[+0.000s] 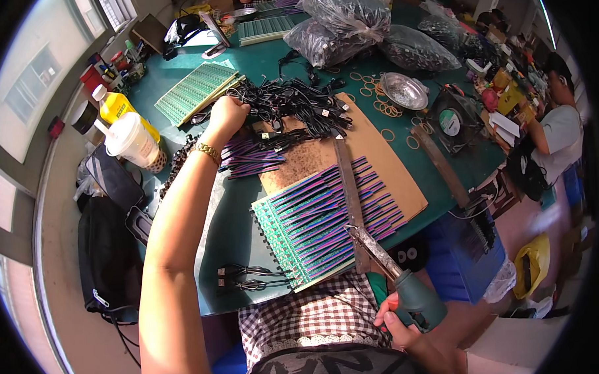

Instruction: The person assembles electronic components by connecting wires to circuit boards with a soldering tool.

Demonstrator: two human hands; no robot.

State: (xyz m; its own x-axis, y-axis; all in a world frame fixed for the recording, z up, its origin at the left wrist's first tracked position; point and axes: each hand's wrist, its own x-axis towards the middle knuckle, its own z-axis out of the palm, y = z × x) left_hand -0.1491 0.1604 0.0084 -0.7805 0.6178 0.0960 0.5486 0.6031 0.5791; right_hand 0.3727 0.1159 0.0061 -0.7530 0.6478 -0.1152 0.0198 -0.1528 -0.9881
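One flat green circuit-board panel fringed with thin blue-and-purple wires [275, 244] is crossed by one long brown metal bar [349, 185]. Right of the panel, one dark green gun-shaped tool [419, 305] is gripped by the right hand [403, 328], its handle partly hidden. Beyond the panel, one tangled heap of black cables [300, 101] (too knotted for counting) is met at its edge by the left hand [228, 115], its fingers curled; whether anything is held cannot be told.
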